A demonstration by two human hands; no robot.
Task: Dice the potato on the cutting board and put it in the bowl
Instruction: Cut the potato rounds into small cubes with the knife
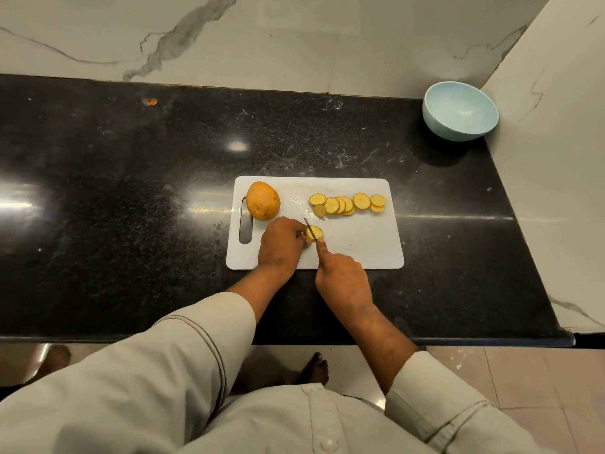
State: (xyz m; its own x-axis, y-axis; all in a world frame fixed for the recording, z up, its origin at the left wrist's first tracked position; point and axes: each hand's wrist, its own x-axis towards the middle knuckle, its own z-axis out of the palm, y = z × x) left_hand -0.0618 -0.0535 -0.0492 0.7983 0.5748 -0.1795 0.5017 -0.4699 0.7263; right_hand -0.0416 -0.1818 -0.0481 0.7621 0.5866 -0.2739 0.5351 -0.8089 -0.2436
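The left hand (281,244) pinches one potato slice (315,232) near the cutting board's (360,250) front edge, steadying it. The right hand (342,276) grips the knife (310,228), its blade across this slice. The other slices (348,203) wait near the back edge.

Your left hand (281,245) hides part of the potato slice (315,232) | your right hand (343,278) hides the knife (311,229) handle | the slice row (348,203) overlaps, so you can't count it | your sleeves run off the bottom edge

White cutting board (360,250), yellow potato slices (347,204), pale blue bowl (460,111), black countertop (114,191) (white-speckled).
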